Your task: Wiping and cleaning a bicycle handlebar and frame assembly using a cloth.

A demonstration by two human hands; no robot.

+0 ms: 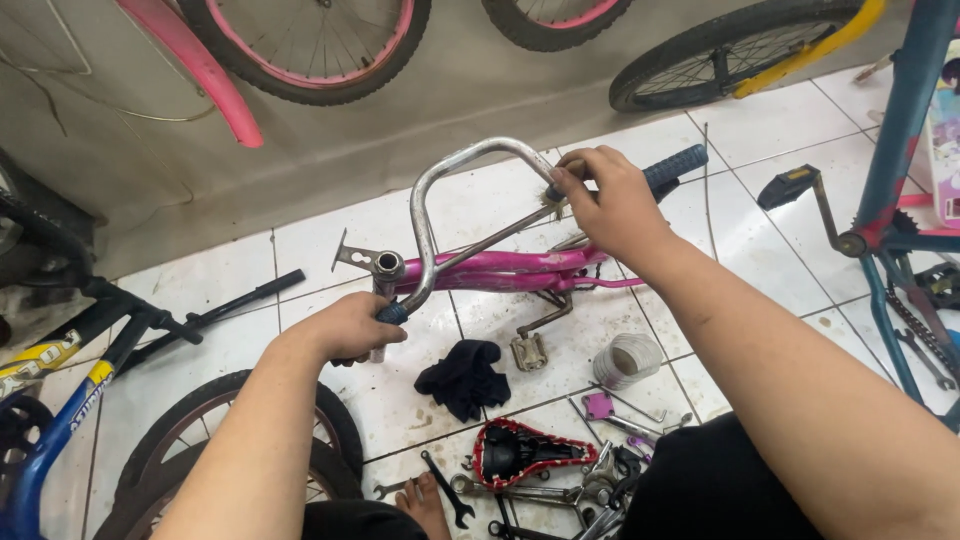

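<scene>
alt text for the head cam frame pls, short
Seen from above, a person's left hand grips one end of a chrome handlebar and the right hand holds its other end by the blue grip, over a pink bicycle frame on a white tiled floor strewn with wrenches.

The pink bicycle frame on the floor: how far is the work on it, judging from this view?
Done: the pink frame lies stripped, without wheels or saddle; the red-edged saddle and wrenches lie on the tiles. In hand: the left hand holds one grip of the chrome handlebar, the right hand pinches the bar near the blue grip. Left: the crank and pedal remain mounted.
</scene>
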